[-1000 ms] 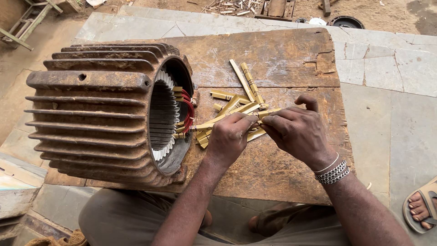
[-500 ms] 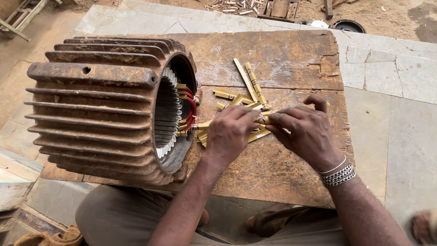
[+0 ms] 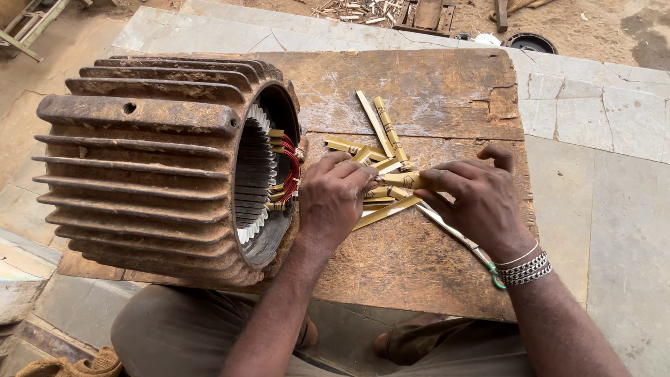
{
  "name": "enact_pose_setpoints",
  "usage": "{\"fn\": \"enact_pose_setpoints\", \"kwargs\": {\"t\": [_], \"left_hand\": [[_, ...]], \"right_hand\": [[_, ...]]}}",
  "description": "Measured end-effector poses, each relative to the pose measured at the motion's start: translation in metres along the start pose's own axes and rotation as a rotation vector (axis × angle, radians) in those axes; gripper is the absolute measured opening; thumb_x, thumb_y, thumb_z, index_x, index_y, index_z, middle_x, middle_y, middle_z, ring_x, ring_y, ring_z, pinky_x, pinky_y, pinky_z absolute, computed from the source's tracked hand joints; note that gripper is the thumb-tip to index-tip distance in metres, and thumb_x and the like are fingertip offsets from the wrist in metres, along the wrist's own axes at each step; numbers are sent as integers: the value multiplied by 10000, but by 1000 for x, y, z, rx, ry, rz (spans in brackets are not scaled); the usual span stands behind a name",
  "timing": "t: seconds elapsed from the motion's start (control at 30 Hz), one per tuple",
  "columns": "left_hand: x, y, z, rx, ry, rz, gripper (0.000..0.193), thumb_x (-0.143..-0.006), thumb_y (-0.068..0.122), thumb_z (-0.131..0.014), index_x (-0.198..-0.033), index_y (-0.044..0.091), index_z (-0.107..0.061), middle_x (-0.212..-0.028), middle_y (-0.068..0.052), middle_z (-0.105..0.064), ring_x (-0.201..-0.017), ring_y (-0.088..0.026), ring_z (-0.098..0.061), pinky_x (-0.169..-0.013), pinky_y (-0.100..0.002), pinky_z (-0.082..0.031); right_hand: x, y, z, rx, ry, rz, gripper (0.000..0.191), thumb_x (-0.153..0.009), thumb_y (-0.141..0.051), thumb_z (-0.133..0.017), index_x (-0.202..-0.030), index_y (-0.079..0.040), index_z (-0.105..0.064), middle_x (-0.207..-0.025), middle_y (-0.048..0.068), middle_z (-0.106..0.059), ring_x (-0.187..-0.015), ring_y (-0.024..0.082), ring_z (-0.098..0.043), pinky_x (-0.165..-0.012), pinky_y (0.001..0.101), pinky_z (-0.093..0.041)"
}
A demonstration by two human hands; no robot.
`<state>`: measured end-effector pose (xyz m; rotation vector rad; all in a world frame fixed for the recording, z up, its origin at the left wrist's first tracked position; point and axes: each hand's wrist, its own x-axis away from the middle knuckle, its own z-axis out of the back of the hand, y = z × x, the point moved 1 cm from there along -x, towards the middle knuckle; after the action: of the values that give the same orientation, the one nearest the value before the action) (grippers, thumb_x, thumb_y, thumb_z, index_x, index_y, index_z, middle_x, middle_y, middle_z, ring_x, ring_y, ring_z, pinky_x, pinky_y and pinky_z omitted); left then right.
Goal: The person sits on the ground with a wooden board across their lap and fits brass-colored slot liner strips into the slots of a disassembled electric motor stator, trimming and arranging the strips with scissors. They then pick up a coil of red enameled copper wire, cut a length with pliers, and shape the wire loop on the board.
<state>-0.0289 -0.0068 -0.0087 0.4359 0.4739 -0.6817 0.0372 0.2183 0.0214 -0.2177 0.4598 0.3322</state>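
Both hands work over the wooden board (image 3: 419,91). The left hand (image 3: 335,199) and right hand (image 3: 474,199) pinch one yellow strip (image 3: 399,180) between them, fingers closed on its ends. It sits above the loose strip pile (image 3: 373,150), just beside the rusty motor housing (image 3: 153,153).

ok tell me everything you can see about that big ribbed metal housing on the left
The housing is a big, rusty brown cylinder, cast metal by its look, lying on its side on the worn wooden board. Long parallel fins run along its outside, and one fin has a small hole. Its open end faces right, showing a ring of pale slotted teeth inside, with red wires and yellow strips at the rim. The left hand rests close beside the opening.
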Motion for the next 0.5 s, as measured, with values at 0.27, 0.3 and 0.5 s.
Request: {"fn": "enact_pose_setpoints", "kwargs": {"t": [0.27,0.3,0.5], "left_hand": [[-2,23,-5,88,-34,-106,97,-907,210,-782,-993,172,-805,-964,-4,-788,-1082,-186,-695,-1038,-445,-419],[-2,24,-6,74,-43,-105,65,-906,176,-778,-963,182,-809,-929,8,-787,-1071,-177,-703,-1032,-449,-414],[-5,16,-10,101,16,-90,35,-957,219,-795,-949,187,-804,-945,15,-785,-1056,-177,-694,-1020,-443,-381]], "right_hand": [[-1,-10,2,-38,20,39,123,-896,-323,-792,-960,-220,-773,-865,-40,-777,-786,111,-709,-979,383,-366],[0,-10,2,-39,19,40,113,-891,-316,-796,-946,-219,-772,-854,-40,-777,-782,112,-710,-969,380,-369],[1,-7,-2,-50,52,33,122,-924,-339,-787,-982,-232,-777,-905,-42,-789,-793,97,-711,-979,375,-362]]}}
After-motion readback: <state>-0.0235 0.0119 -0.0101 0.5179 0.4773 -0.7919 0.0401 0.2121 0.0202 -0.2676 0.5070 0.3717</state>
